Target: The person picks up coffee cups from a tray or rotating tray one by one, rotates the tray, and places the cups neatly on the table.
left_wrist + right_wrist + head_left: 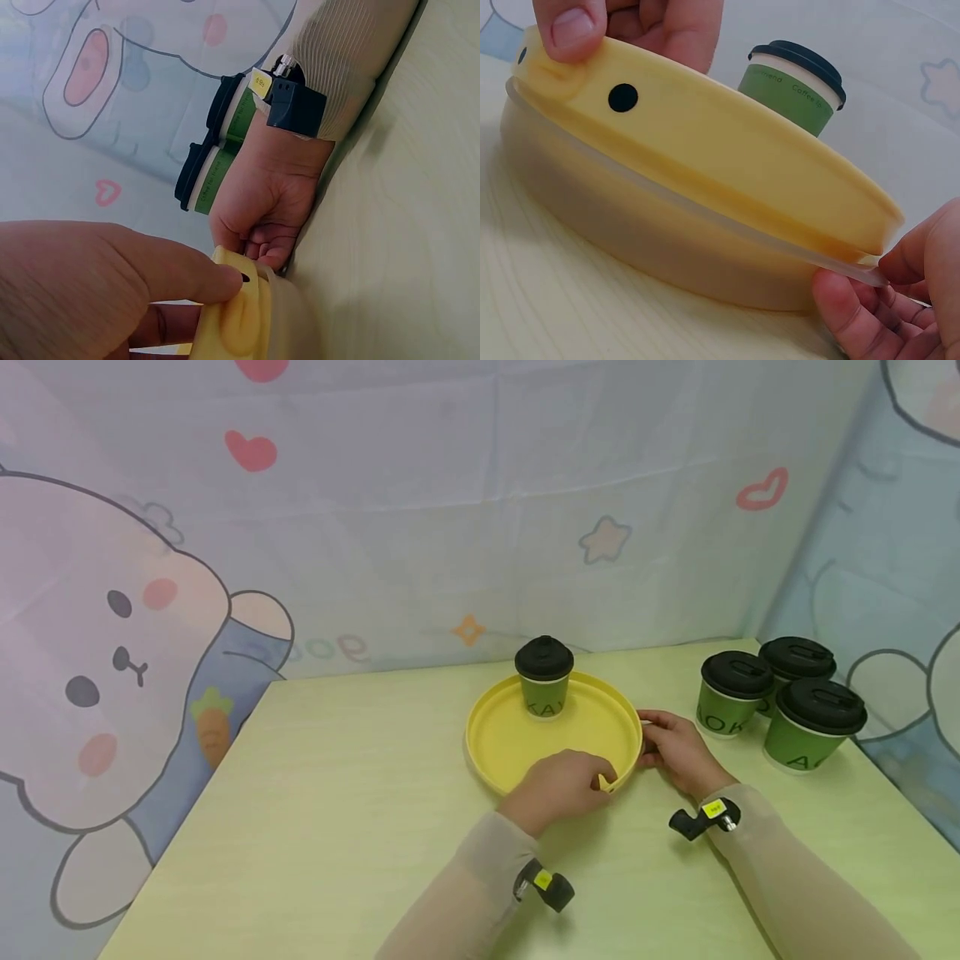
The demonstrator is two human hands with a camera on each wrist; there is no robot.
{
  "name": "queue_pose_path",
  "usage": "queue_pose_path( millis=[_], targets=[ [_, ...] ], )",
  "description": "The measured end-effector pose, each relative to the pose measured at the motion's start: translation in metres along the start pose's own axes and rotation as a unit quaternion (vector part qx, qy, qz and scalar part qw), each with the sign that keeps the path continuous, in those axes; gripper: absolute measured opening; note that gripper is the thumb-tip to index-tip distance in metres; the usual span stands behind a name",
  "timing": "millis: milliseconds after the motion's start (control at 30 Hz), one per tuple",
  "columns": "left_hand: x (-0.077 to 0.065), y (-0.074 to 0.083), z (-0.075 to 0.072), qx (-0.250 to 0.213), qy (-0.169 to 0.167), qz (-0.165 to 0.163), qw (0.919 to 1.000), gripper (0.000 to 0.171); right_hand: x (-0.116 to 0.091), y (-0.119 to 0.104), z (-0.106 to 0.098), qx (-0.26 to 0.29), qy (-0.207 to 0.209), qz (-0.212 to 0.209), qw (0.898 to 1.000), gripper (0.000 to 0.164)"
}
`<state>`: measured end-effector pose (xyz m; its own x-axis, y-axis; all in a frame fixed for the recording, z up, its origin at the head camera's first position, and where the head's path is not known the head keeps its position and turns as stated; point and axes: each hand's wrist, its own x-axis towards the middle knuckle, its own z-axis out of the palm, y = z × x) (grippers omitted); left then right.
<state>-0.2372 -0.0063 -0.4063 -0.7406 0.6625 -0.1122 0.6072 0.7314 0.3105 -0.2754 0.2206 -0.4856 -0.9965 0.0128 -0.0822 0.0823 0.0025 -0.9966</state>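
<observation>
A round yellow tray [501,739] with a raised rim lies on the table. Black dots and a small bump mark its side in the right wrist view, above a pale translucent base [630,232]. My left hand [558,785] pinches the yellow rim at the near side, thumb outside and fingers inside. At the right side, my right hand [678,747] grips the edge, its thumb and fingers at the pale lip of the base [840,271]. A green paper cup [545,693] with a black lid stands upright on the tray, toward the back.
Several more green cups with black lids, including a nearer cup [804,739] and a left cup [723,710], stand close together right of my right hand. A printed cloth [412,527] hangs behind the table [300,827]. Each wrist wears a small black camera [555,891].
</observation>
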Motion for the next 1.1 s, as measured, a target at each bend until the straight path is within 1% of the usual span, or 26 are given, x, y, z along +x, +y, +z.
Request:
queue_pose_path(
  millis=[200,367,433,533,600,700,833,967,1100],
  targets=[
    [-0.007,-0.005,-0.003,0.001,-0.009,0.009,0.9999,0.025,0.0,0.0,0.002,0.01,0.006,0.004,1.0,0.043],
    [-0.013,-0.01,-0.004,-0.011,-0.011,0.017,0.9997,0.023,-0.001,-0.001,0.003,0.011,0.004,0.001,1.0,0.043],
    [-0.014,-0.01,-0.004,-0.01,-0.013,0.012,0.9998,0.023,-0.001,-0.001,0.003,0.004,0.004,0.002,1.0,0.043],
    [-0.014,-0.006,-0.006,0.01,-0.014,-0.007,0.9998,0.025,-0.001,-0.002,0.002,0.004,0.005,0.003,1.0,0.045],
    [-0.012,-0.002,-0.007,0.03,-0.01,-0.025,0.9992,0.028,-0.002,-0.002,0.003,0.003,0.004,0.005,1.0,0.045],
    [-0.007,0.008,-0.007,0.053,0.005,-0.051,0.9973,0.03,-0.002,-0.002,0.002,0.0,0.001,0.002,1.0,0.047],
    [0.004,0.017,-0.003,0.053,0.023,-0.077,0.9953,0.032,-0.004,-0.002,0.002,-0.003,-0.001,-0.001,1.0,0.048],
    [0.014,0.021,0.004,0.042,0.029,-0.087,0.9949,0.031,-0.003,-0.001,0.002,-0.006,0.0,0.005,1.0,0.049],
    [0.018,0.023,0.008,0.034,0.035,-0.084,0.9953,0.029,-0.001,0.0,0.001,-0.007,0.002,0.007,1.0,0.047]
  ],
)
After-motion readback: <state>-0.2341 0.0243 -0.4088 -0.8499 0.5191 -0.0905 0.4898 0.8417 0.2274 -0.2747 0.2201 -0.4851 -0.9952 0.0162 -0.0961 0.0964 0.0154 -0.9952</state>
